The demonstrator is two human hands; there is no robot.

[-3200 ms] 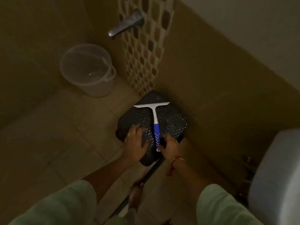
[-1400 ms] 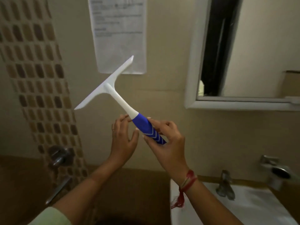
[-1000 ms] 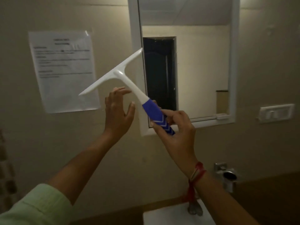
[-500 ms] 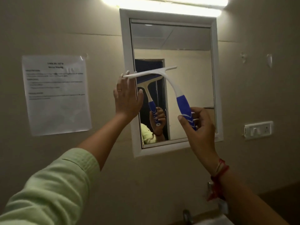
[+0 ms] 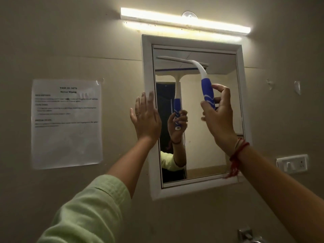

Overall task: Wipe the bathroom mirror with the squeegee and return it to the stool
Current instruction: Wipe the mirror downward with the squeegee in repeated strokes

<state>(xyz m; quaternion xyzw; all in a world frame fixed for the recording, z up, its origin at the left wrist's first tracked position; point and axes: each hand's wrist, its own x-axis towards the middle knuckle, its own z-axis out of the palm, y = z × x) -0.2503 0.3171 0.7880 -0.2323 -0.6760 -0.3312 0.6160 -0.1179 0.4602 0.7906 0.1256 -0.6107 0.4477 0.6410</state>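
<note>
The squeegee (image 5: pixel 206 88) sits blade-up against the top of the mirror (image 5: pixel 210 141), its blue grip pinched in the right hand (image 5: pixel 219 116); the left hand (image 5: pixel 146 116) lies spread on the white frame. Wiping appears just begun; next should come a steady downward pull.

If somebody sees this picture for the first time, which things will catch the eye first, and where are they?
The bright strip light glowing on the wall above the white-framed mirror. Then the blue-and-white squeegee, held by the right hand with its blade near the top of the glass. The left hand lies open over the mirror's left frame.
</note>
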